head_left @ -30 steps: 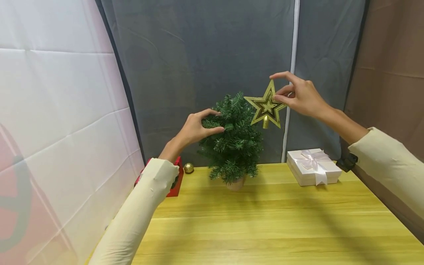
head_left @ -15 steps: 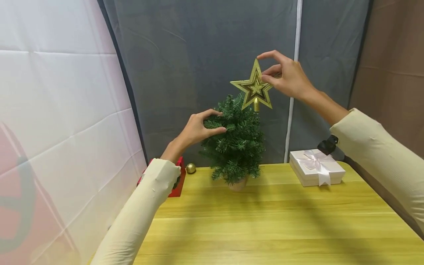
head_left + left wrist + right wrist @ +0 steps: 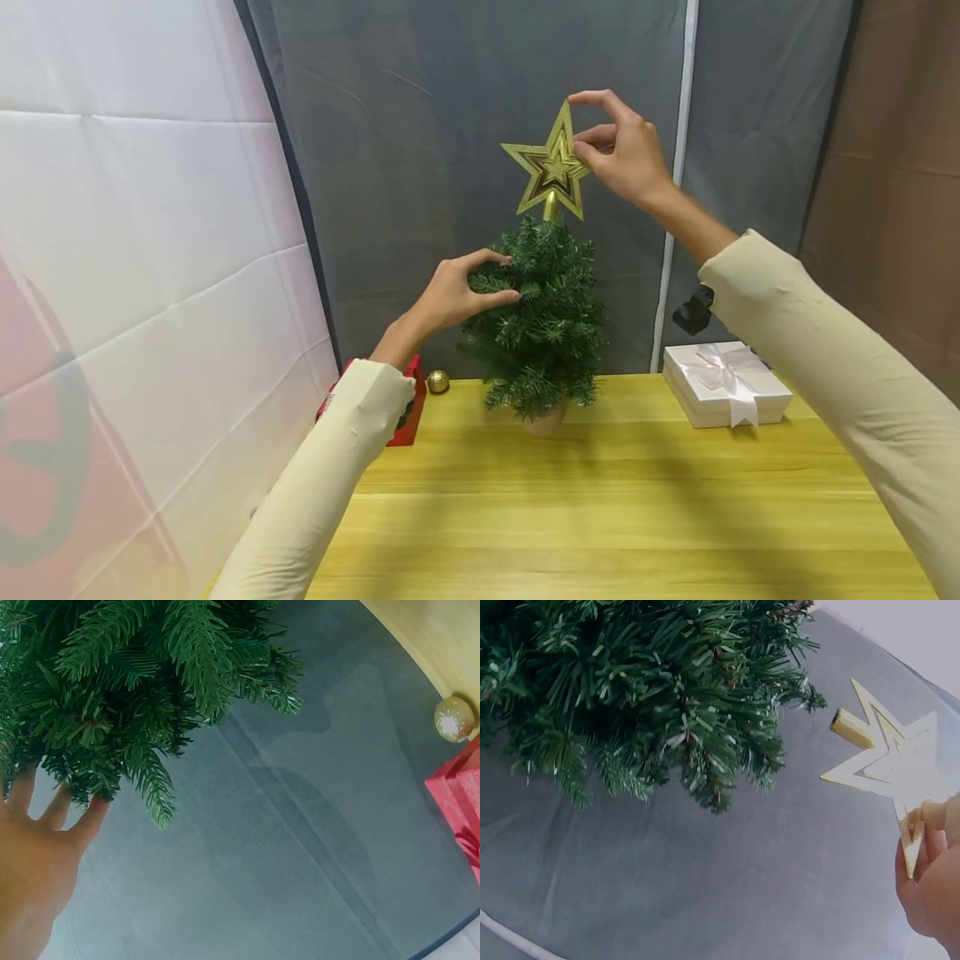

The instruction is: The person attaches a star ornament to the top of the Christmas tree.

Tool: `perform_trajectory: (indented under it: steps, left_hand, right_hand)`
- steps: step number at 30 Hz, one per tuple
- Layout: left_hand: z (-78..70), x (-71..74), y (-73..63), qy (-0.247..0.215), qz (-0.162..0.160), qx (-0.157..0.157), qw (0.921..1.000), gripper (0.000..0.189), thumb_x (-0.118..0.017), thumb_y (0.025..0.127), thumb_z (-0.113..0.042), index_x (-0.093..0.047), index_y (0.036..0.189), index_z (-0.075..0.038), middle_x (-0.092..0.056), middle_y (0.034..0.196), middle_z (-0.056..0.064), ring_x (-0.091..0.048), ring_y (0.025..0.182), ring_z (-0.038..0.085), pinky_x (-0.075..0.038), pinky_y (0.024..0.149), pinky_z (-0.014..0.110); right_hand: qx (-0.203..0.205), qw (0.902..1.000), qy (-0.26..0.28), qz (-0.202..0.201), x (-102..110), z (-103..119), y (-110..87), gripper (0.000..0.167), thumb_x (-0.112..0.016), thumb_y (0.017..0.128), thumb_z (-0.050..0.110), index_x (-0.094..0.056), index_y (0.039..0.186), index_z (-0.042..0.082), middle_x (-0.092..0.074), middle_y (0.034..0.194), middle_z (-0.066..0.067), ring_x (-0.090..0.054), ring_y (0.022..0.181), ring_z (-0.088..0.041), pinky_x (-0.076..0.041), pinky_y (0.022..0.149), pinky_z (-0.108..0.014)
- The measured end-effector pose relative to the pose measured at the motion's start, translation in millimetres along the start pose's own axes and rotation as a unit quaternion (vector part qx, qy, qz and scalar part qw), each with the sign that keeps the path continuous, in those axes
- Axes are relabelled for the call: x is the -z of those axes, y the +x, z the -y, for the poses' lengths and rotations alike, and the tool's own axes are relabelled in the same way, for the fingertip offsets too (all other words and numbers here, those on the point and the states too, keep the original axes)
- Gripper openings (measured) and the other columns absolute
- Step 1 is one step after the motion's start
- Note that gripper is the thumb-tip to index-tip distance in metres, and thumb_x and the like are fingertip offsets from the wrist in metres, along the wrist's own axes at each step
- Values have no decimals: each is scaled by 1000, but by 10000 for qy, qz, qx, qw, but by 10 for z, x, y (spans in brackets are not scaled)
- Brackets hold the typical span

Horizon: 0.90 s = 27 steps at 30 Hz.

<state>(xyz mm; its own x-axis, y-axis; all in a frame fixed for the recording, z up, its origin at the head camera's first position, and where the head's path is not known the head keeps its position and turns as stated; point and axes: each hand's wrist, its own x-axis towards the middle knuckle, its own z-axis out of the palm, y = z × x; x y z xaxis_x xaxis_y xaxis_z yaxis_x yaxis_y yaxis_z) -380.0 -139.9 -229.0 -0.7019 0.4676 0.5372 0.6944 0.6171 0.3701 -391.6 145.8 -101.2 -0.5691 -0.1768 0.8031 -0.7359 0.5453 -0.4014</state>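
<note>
A small green artificial Christmas tree (image 3: 551, 308) stands in a pale pot (image 3: 545, 421) at the back of the table. From its left side my left hand (image 3: 448, 292) holds the upper branches, thumb in front and fingers reaching into the needles. Above the treetop, my right hand (image 3: 626, 150) pinches a gold star tree topper (image 3: 557, 167) by its right side, with the index fingertip at its top point. The star is nearly upright, its tube pointing down. In the head view the tube's lower end overlaps the treetop; in the right wrist view it shows apart from the branches.
Left of the tree lie a gold ball ornament (image 3: 438, 382) and a red box (image 3: 408, 417), partly behind my left sleeve. A white gift box (image 3: 726, 385) with a ribbon sits at the back right. A grey curtain (image 3: 420, 167) hangs behind the yellow wood-grain table (image 3: 585, 508).
My right hand has carried the star up and left, from beside the tree to above its top. My left hand has kept its place at the branches.
</note>
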Motion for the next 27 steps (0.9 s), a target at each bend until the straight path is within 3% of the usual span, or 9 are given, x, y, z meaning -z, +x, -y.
perform_trajectory:
  steps: [6,14,18,21,24,27]
  left_hand:
    - [-15,22,-13,26,15,-9,10000,55,-83,90,-44,-66,138,-23,-60,147,4,-50,141,29,-42,114,53]
    - [-21,34,-30,10,11,4,10000,55,-82,90,-44,-66,139,-24,-60,147,4,-51,140,29,-43,114,52]
    - [-29,40,-19,4,11,14,10000,55,-82,90,-44,-65,139,-24,-60,148,4,-51,141,29,-43,114,51]
    - [-35,45,-18,39,31,44,10000,55,-82,90,-44,-65,139,-24,-60,148,4,-51,140,29,-43,114,52]
    - [-37,40,-25,51,44,58,10000,56,-82,90,-44,-65,139,-24,-59,148,5,-52,140,30,-44,113,52]
    - [-36,29,-35,37,57,43,10000,56,-82,90,-44,-65,139,-24,-59,148,5,-52,139,30,-44,113,52]
  right_hand:
    - [10,9995,134,-289,-178,35,85,47,-69,101,12,-59,146,24,-78,112,-10,-76,100,-20,-59,87,-28]
    - [151,9996,18,-231,-339,86,115,46,-66,103,11,-59,146,24,-79,110,-8,-76,97,-21,-53,75,-23]
    - [224,9996,-13,-164,-359,79,108,45,-65,103,10,-60,145,24,-79,110,-8,-72,77,-14,-44,63,-21]
    - [314,9995,-76,-29,-374,54,80,45,-65,103,10,-60,146,23,-79,110,-9,-60,57,-6,-34,53,-22]
    - [409,9990,-123,95,-396,16,30,45,-65,103,10,-59,146,22,-79,110,-10,-54,51,-1,-26,47,-22]
    - [425,9989,-107,181,-415,-17,-19,46,-66,103,10,-59,147,22,-79,110,-10,-60,54,-7,-25,46,-21]
